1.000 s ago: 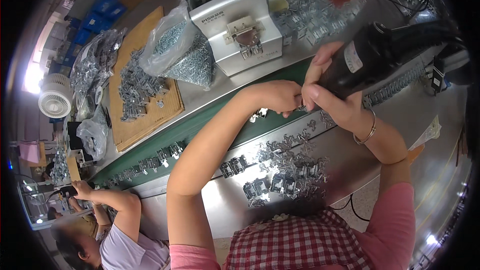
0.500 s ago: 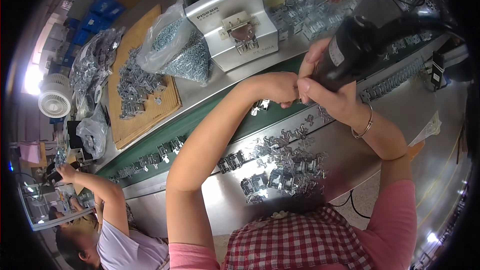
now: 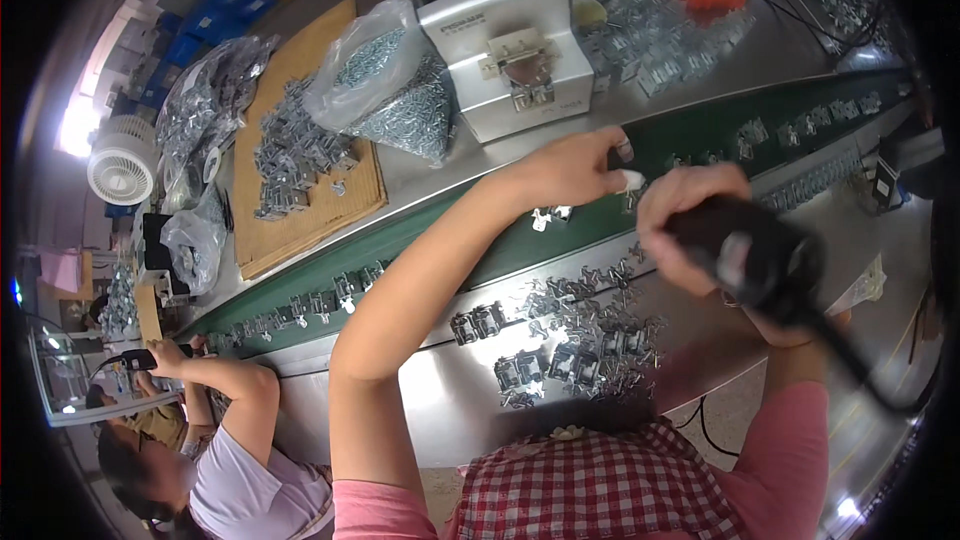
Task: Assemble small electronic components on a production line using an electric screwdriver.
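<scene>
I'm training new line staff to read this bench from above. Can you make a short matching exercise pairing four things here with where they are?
Things:
1. black power tool
2. clear bag of screws
3. white fan
4. grey feeder machine

Places:
A. far left edge of the view
B. in the right hand
C. beyond the green belt, near the top centre
D. partly on the brown board, left of the machine

Pairs: 1-B, 2-D, 3-A, 4-C
</scene>
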`<state>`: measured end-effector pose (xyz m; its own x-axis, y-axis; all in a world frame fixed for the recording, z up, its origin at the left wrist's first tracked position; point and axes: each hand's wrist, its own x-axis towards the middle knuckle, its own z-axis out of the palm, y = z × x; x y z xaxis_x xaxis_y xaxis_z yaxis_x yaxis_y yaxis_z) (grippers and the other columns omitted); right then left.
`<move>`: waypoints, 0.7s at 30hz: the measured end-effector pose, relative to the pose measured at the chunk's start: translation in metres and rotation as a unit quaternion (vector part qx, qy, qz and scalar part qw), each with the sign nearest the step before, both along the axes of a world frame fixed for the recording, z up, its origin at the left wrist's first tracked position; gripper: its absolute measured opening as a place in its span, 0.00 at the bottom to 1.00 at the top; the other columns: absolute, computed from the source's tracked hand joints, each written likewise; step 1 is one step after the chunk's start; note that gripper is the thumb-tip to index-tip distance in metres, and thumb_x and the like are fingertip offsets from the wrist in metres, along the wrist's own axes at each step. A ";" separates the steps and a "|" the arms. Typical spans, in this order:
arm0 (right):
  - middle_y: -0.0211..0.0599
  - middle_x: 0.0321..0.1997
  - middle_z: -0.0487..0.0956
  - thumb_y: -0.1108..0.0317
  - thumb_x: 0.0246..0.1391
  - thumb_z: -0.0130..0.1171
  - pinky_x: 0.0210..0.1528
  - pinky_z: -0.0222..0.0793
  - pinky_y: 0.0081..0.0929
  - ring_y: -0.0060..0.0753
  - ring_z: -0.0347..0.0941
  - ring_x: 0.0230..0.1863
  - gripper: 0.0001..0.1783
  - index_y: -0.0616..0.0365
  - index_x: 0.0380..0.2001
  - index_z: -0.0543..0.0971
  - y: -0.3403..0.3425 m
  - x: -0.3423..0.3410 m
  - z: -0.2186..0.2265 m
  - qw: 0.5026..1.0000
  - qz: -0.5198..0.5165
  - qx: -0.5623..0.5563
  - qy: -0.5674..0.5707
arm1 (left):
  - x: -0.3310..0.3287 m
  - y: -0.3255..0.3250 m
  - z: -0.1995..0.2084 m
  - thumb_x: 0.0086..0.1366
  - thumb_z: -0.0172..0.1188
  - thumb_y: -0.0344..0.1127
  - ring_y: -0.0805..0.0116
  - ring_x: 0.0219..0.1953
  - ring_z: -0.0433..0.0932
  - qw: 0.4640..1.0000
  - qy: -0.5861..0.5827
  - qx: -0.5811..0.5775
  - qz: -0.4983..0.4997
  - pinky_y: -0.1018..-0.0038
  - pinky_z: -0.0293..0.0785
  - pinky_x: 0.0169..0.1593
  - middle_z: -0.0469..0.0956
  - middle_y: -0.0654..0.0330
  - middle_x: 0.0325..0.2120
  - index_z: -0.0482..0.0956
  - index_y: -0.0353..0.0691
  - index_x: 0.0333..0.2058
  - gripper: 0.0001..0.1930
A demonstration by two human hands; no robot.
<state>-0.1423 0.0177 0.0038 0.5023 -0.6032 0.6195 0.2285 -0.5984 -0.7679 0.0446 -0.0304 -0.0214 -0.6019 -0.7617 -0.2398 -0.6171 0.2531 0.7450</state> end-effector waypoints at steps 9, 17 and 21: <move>0.36 0.24 0.68 0.84 0.47 0.51 0.25 0.68 0.23 0.26 0.67 0.20 0.21 0.56 0.42 0.58 -0.040 0.022 0.019 0.985 -0.040 0.164 0.019 | 0.010 0.055 0.003 0.45 0.68 0.40 0.51 0.42 0.73 0.964 -0.121 -0.237 0.012 0.63 0.71 0.45 0.74 0.51 0.36 0.73 0.38 0.42 0.25; 0.32 0.21 0.71 0.83 0.48 0.53 0.24 0.66 0.21 0.21 0.68 0.19 0.17 0.61 0.41 0.63 -0.088 0.090 0.058 0.985 -0.053 0.035 -0.159 | 0.023 0.062 -0.021 0.47 0.63 0.29 0.52 0.38 0.74 0.982 -0.038 -0.182 0.046 0.62 0.70 0.41 0.76 0.53 0.29 0.72 0.37 0.36 0.16; 0.29 0.19 0.71 0.80 0.48 0.57 0.22 0.64 0.18 0.18 0.68 0.18 0.15 0.63 0.39 0.66 -0.086 0.095 0.059 0.990 -0.073 0.069 -0.100 | 0.021 0.058 -0.016 0.46 0.63 0.27 0.52 0.32 0.75 0.989 -0.024 -0.132 0.061 0.62 0.70 0.37 0.75 0.54 0.25 0.72 0.36 0.32 0.13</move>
